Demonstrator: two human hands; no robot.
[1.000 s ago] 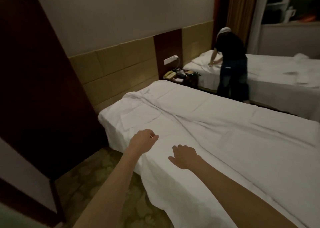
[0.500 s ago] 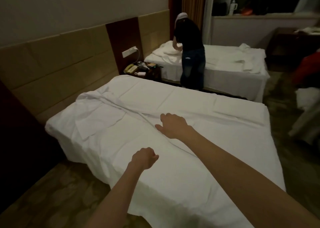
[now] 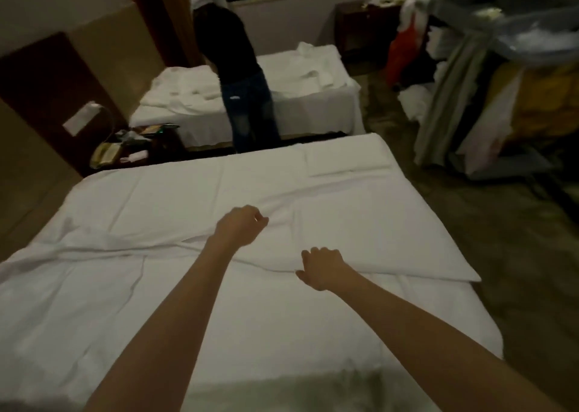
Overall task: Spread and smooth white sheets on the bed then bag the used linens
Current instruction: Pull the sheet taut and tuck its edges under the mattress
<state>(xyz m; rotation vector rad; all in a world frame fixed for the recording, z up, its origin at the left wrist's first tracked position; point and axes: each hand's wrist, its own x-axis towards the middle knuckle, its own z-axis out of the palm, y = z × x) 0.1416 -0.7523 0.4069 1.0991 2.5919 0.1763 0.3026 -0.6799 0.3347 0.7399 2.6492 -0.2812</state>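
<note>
A white sheet [image 3: 194, 198] covers the near bed [image 3: 463, 324], with a folded-over layer whose edge runs across the middle. My left hand [image 3: 241, 227] is at the centre of the bed, fingers curled into the sheet where creases gather. My right hand [image 3: 322, 267] is lower and to the right, fingers closed on the folded edge. A long wrinkled ridge [image 3: 103, 245] runs leftward from my left hand.
Another person [image 3: 241, 67] stands at the far bed [image 3: 313, 76], which carries loose white linens. Between the two beds is a nightstand [image 3: 131, 148] with a phone. A linen cart [image 3: 501, 76] and white linens on the floor [image 3: 413, 98] stand at the right.
My view has swung right toward the foot of the bed. Both hands have moved to the sheet's middle fold and closed on it; the right hand was flat on the sheet before.
</note>
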